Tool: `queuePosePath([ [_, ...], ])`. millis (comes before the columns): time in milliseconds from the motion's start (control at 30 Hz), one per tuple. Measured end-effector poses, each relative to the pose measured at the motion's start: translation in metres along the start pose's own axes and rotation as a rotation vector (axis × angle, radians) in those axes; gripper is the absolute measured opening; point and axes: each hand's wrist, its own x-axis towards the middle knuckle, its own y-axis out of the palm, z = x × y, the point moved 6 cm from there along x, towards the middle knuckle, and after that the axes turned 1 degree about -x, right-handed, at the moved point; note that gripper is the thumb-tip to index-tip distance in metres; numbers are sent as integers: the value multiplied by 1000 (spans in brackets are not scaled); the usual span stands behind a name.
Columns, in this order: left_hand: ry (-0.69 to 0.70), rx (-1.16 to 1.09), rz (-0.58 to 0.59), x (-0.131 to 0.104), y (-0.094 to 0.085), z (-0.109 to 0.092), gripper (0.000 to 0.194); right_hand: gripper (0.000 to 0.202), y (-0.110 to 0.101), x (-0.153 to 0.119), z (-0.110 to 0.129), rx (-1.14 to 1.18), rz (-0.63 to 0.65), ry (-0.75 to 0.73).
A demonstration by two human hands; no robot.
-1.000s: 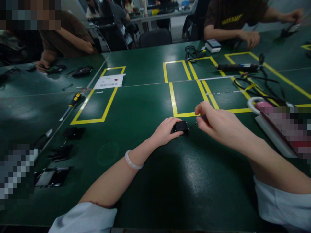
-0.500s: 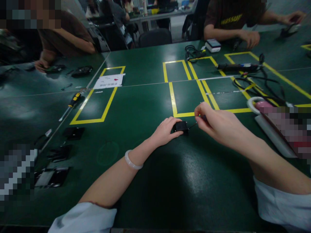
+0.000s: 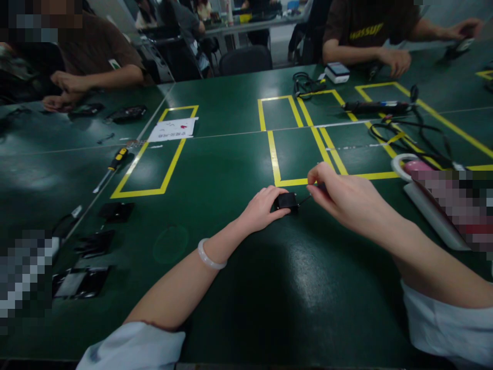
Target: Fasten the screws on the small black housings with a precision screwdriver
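Across a green table (image 3: 231, 288) marked with yellow tape (image 3: 296, 181), in the head view, one small black block (image 3: 287, 201) lies near the tape, on its near side. Left of the block, the left hand (image 3: 262, 209) has its thumb and fingers closed on it; right of the block, the right hand (image 3: 334, 189) pinches a thin dark tool (image 3: 304, 200), whose tip reaches the block's right side.

From here I see a yellow-and-black screwdriver (image 3: 118, 159) lying beside a white paper label (image 3: 173, 129) on the green tabletop (image 3: 227, 164); a coiled black cable (image 3: 305, 85) sits near a small white box (image 3: 337, 72).
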Motion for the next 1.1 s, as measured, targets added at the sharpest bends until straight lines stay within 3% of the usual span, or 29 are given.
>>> queuePosePath([
  [800,5,8,-2,1,1,1,35,26,0,-2,-1,24,24,4],
  [1100,16,6,-3,0,0,0,33,19,0,-2,-1,40,14,6],
])
